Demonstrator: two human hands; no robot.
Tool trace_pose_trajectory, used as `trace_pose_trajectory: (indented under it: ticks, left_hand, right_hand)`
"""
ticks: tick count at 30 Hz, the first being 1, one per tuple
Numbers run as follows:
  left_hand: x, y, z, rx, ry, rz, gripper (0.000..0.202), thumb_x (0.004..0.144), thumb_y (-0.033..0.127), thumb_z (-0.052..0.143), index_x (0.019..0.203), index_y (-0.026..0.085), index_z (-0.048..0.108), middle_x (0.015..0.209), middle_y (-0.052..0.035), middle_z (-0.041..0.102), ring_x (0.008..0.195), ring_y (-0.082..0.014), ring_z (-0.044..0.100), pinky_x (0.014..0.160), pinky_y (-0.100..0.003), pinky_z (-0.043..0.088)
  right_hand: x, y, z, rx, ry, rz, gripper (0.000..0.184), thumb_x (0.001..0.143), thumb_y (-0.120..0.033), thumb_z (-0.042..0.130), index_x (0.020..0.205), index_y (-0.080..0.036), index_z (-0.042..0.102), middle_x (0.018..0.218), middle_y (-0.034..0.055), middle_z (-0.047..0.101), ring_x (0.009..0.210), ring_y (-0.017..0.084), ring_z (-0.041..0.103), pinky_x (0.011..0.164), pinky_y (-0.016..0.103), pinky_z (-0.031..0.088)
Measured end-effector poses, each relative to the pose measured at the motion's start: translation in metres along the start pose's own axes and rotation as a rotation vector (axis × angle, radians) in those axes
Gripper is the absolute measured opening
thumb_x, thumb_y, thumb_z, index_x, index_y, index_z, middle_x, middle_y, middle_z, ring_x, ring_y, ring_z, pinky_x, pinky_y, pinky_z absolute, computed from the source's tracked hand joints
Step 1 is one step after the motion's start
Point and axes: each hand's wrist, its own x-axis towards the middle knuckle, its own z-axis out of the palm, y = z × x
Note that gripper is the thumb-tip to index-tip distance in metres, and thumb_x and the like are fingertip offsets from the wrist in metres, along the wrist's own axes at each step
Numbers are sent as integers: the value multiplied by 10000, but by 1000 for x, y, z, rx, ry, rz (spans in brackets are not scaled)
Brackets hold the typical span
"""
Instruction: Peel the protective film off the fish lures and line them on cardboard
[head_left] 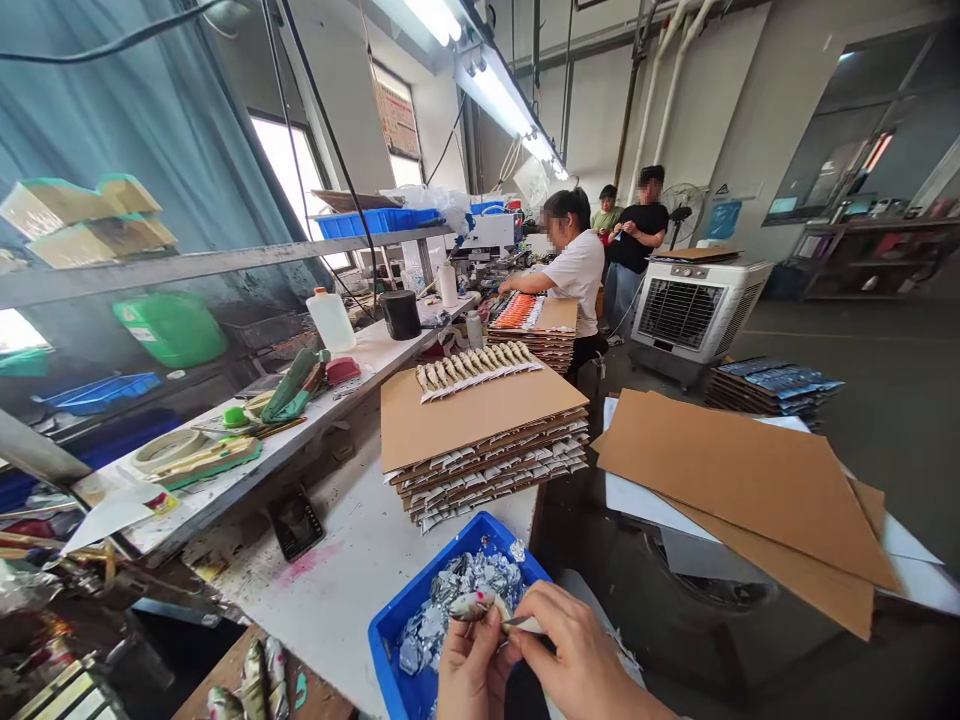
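Observation:
My left hand [472, 660] is closed around a small fish-shaped lure [472, 604], whitish with a dark mottled back and a pink-red spot. My right hand [566, 645] is pinched at the tail end of the lure, fingers closed on a thin pointed piece [519, 620]; its kind is too small to make out. Both hands are above the near edge of a blue plastic tray [381, 640]. Crumpled silver foil [457, 590] fills much of that tray. Several similar fish lures [255, 680] lie on a brown board at the lower left.
A tall stack of cardboard sheets [480, 415], topped by a row of fish lures [476, 368], stands beyond the tray. Loose cardboard [742, 480] lies at right. A black tray [296, 525] sits on the white table. A person in a white shirt [577, 265] works farther back.

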Motion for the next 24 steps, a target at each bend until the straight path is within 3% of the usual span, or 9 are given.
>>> trace_pose_trajectory:
  ticks: [14, 19, 24]
  left_hand:
    - [12, 0, -2, -73, 80, -19, 340, 668, 87, 849, 922, 192, 649, 811, 6, 734, 644, -137, 723, 583, -190, 588]
    - [22, 22, 0, -128, 183, 15, 270, 754, -4, 728, 931, 183, 646, 808, 2, 730, 628, -106, 700, 555, -171, 575]
    - [19, 37, 0, -101, 124, 66, 339, 698, 113, 852, 985, 182, 687, 831, 8, 713, 632, -94, 672, 552, -167, 555]
  right_hand:
    - [5, 4, 11, 123, 210, -95, 135, 975, -193, 514, 852, -233, 554, 785, 7, 653, 690, 160, 656, 613, 234, 489]
    - [8, 16, 7, 245, 210, 55, 182, 1002, -275, 557, 833, -224, 600, 797, 16, 651, 692, 141, 648, 603, 190, 502]
    - [16, 44, -6, 359, 115, 264, 284, 952, -480, 613, 870, -220, 693, 803, 23, 707, 688, 159, 667, 624, 199, 531]
